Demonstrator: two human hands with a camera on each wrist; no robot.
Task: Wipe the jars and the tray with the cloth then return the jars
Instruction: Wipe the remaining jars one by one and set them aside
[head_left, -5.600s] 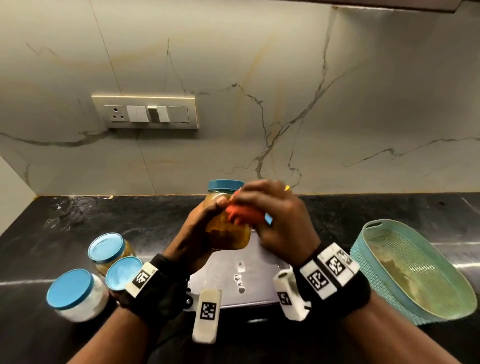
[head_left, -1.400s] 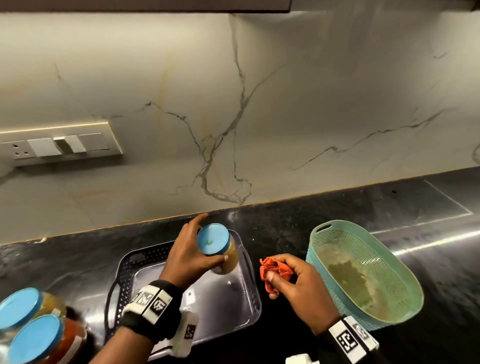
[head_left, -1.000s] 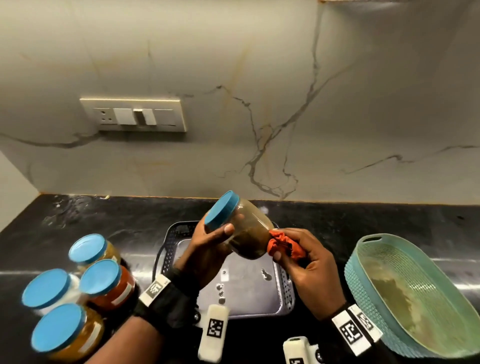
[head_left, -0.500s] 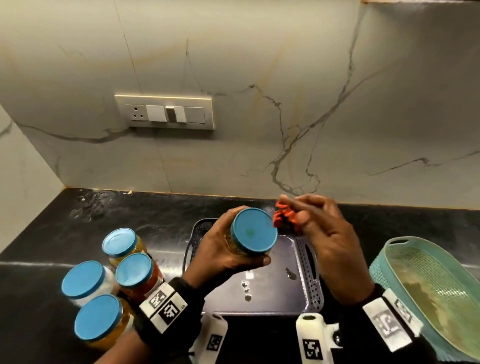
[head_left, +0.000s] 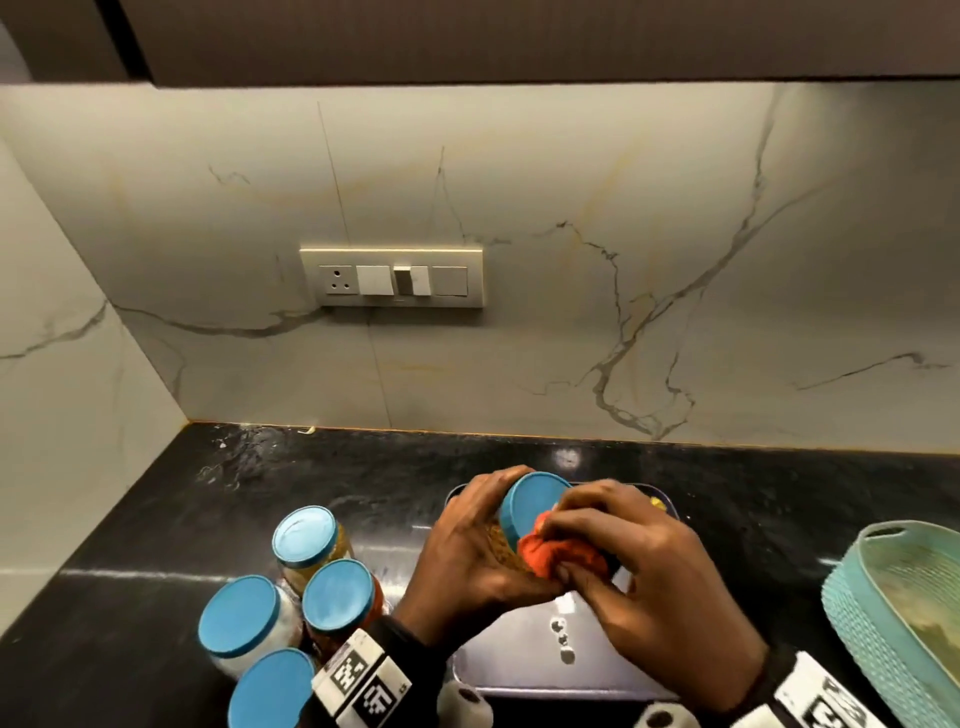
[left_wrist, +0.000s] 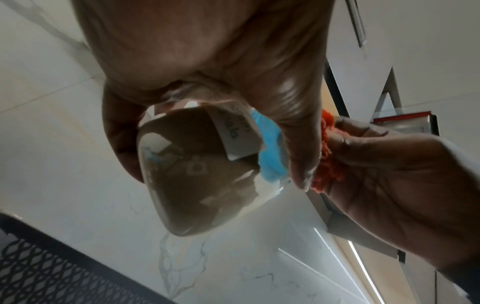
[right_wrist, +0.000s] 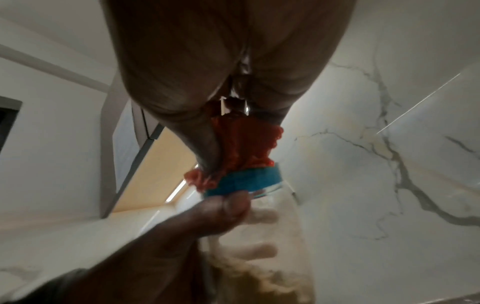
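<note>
My left hand (head_left: 470, 558) grips the jar (left_wrist: 197, 174) tilted in the air above the tray (head_left: 519, 660), and my right hand (head_left: 639, 577) pinches the bunched orange cloth (head_left: 558, 553) against its blue lid (head_left: 530, 506). Four other jars (head_left: 244, 618) stand close together on the desk (head_left: 156, 545), just left of the tray. My worry: rubbing hard on the lid could twist it loose or push the smooth jar out of my grip, dropping it onto the tray.
</note>
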